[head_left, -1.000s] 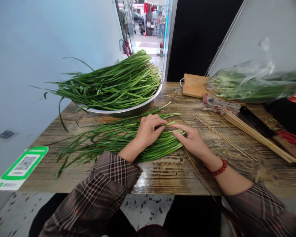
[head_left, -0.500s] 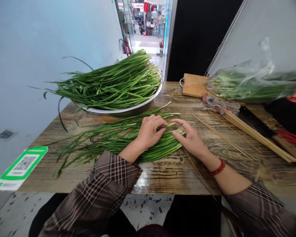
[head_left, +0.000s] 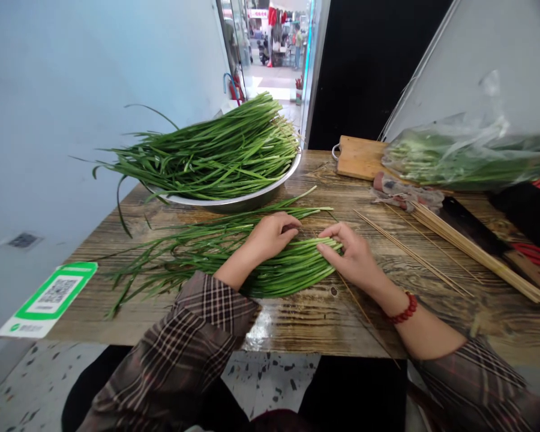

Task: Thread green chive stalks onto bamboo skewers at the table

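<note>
A row of green garlic chives (head_left: 292,273) lies on the wooden table in front of me, pale stem ends to the right. My left hand (head_left: 272,236) rests over the stems, fingers curved, a gap between thumb and forefinger and no stem visible in it. At the pale ends, my right hand (head_left: 348,255) pinches the chives between thumb and fingers. A thin bamboo skewer (head_left: 366,318) runs from beneath the right hand toward the table's front edge; its upper part is mostly hidden by stems and fingers. Some looser chives (head_left: 308,211) lie just beyond the row.
A metal basin (head_left: 252,198) heaped with chives stands behind. To the right lie loose skewers (head_left: 414,255), a skewer bundle (head_left: 481,255), a knife (head_left: 472,225), a cutting board (head_left: 359,157) and a plastic bag of greens (head_left: 468,156). A QR-code card (head_left: 56,294) sits at the left edge.
The chive held up between both hands now lies level with the row. My left fingers have drawn back from the stem ends, widening the gap between the hands. The view has shifted slightly.
</note>
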`<control>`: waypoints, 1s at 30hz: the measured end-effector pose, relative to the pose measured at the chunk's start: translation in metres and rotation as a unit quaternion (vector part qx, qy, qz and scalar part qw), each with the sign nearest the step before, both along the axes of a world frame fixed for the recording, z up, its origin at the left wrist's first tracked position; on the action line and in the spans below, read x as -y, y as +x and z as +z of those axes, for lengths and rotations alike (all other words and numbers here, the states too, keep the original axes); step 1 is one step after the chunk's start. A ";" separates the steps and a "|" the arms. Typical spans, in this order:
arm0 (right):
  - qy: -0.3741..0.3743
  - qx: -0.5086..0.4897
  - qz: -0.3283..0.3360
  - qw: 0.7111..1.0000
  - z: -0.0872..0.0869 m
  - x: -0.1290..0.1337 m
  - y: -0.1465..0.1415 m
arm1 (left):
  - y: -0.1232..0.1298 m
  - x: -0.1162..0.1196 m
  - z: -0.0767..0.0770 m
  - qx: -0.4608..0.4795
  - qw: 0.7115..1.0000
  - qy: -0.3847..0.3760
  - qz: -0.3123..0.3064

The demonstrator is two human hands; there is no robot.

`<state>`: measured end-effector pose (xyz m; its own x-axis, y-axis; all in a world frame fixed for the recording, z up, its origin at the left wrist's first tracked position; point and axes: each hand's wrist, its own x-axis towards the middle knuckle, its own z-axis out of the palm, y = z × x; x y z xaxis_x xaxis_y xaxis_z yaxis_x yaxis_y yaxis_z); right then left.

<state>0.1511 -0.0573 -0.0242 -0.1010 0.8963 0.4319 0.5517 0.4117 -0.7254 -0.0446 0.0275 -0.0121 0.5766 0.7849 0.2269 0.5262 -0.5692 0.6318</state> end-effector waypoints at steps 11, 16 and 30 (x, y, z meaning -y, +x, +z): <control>-0.010 0.029 0.027 0.999 -0.003 0.001 0.000 | 0.003 0.001 0.002 -0.158 0.986 0.031 -0.051; -0.008 0.003 0.010 1.000 -0.002 -0.002 0.000 | 0.001 -0.004 -0.004 0.049 0.998 -0.005 0.048; -0.029 -0.038 0.002 0.999 0.002 -0.004 -0.003 | 0.010 0.015 0.011 0.194 0.960 -0.202 0.009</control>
